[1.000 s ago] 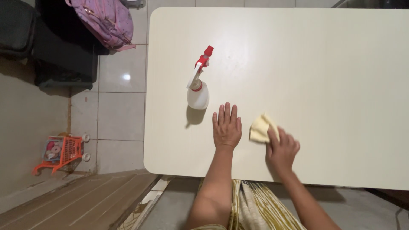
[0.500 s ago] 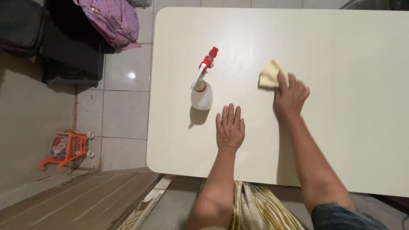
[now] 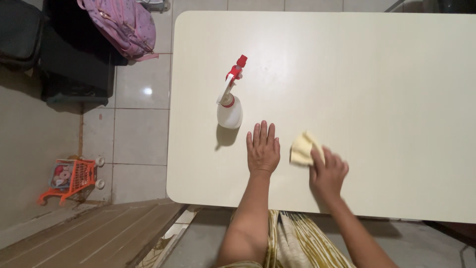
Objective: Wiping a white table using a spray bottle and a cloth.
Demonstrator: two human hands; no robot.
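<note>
Pink backpack (image 3: 124,27) at top left, partly cut off by the frame. White spray bottle (image 3: 229,110), red trigger, stands on the cream bench (image 3: 377,89). Left hand (image 3: 263,150) flat, fingers spread, beside it. Right hand (image 3: 328,173), blurred, presses a yellow cloth (image 3: 301,149), partly covering it.

A cream rectangular table (image 3: 377,74) stood over a tiled floor. On it sat a white spray bottle (image 3: 230,111) with a red trigger. A pale yellow cloth (image 3: 301,148) lay near its front edge.

Pale yellow cloth (image 3: 303,149), cream table (image 3: 377,74), white spray bottle (image 3: 230,110) (seemingly red-triggered).
</note>
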